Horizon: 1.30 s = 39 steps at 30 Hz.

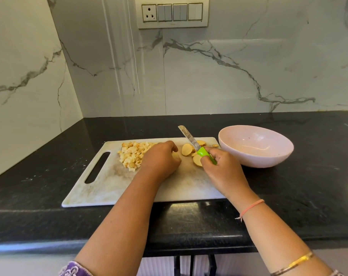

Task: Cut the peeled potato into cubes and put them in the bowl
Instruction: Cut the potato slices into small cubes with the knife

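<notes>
While my right hand [222, 168] grips the green-handled knife [191, 141], my left hand [161, 158] curls beside the potato slices [187, 149] mid-frame on the cutting board [179, 188]; what it holds, I cannot tell. Firm, likely slippery slices: I'd pin them flat from above.

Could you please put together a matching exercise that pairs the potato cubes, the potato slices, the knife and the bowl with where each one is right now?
Things
1. potato cubes
2. potato slices
3. knife
4. bowl

Places
A. on the counter, to the right of the cutting board
B. piled on the left part of the cutting board
C. gripped by its green handle in the right hand
D. lying on the right part of the cutting board

Pairs: 1-B, 2-D, 3-C, 4-A
</notes>
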Each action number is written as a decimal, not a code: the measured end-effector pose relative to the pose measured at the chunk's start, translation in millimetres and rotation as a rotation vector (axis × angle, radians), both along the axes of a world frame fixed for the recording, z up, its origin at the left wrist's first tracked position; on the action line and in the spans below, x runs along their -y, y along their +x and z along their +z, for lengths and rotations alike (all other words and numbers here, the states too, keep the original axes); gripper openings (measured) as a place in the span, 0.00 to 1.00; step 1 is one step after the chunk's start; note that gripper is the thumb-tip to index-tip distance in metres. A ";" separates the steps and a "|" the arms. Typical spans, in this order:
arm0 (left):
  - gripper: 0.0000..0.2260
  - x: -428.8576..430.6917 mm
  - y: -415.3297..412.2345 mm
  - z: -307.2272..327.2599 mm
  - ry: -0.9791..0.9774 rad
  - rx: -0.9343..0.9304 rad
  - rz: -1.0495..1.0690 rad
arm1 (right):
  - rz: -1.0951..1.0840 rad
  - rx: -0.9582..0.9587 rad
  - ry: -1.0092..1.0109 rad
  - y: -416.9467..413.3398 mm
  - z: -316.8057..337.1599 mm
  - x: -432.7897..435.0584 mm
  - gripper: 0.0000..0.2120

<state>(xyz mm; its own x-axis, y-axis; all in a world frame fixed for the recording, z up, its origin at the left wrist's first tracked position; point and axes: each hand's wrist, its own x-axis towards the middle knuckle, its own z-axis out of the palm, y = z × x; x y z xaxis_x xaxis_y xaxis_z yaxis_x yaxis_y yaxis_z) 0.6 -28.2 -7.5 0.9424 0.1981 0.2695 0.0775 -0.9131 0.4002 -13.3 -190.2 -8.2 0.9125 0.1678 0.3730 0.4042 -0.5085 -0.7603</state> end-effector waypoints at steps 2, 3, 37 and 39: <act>0.15 -2.1 2.2 2.3 0.018 0.000 0.065 | -0.002 -0.001 0.005 3.1 0.7 0.1 0.13; 0.15 -2.3 2.6 3.4 0.023 -0.001 0.084 | -0.006 -0.009 0.005 4.2 0.8 0.2 0.13; 0.16 -14.1 -19.2 -10.7 -0.106 0.029 -0.029 | -0.099 -0.015 -0.810 -45.9 39.7 -49.5 0.17; 0.13 -13.7 -18.3 -9.6 -0.067 0.008 -0.009 | -0.100 0.045 -0.860 -49.5 39.3 -55.6 0.16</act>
<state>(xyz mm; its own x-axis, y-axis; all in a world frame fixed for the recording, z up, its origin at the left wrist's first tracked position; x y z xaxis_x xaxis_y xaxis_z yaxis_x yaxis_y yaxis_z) -17.7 -14.5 -17.1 0.9422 0.2074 0.2631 0.0660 -0.8849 0.4611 -62.8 -134.6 31.1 0.9254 0.3279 0.1901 0.3475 -0.9343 -0.0798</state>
